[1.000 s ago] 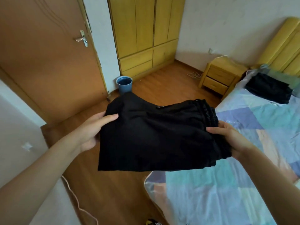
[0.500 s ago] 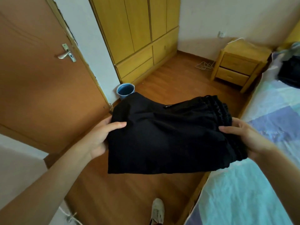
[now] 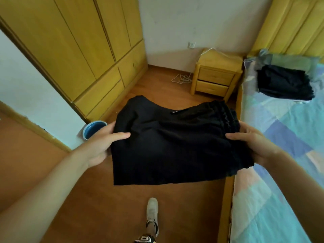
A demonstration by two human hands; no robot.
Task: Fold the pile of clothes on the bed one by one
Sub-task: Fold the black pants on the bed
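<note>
I hold a folded pair of black shorts (image 3: pixel 173 144) level in the air over the wooden floor, beside the bed (image 3: pixel 287 172). My left hand (image 3: pixel 103 144) grips the left edge, thumb on top and fingers underneath. My right hand (image 3: pixel 254 142) grips the gathered elastic waistband on the right the same way. A stack of folded dark clothes (image 3: pixel 285 83) lies near the head of the bed on the patchwork sheet.
A yellow nightstand (image 3: pixel 215 74) stands between the bed and the wall, with a white cable (image 3: pixel 181 78) on the floor beside it. A wardrobe (image 3: pixel 84 50) fills the left wall. A blue bucket (image 3: pixel 92 129) sits by the door frame. My shoe (image 3: pixel 152 213) is on the floor below.
The view has swung right and down, bringing the bed's head and the folded stack back into sight. The shorts stay held between both hands, now shifted toward the bed.
</note>
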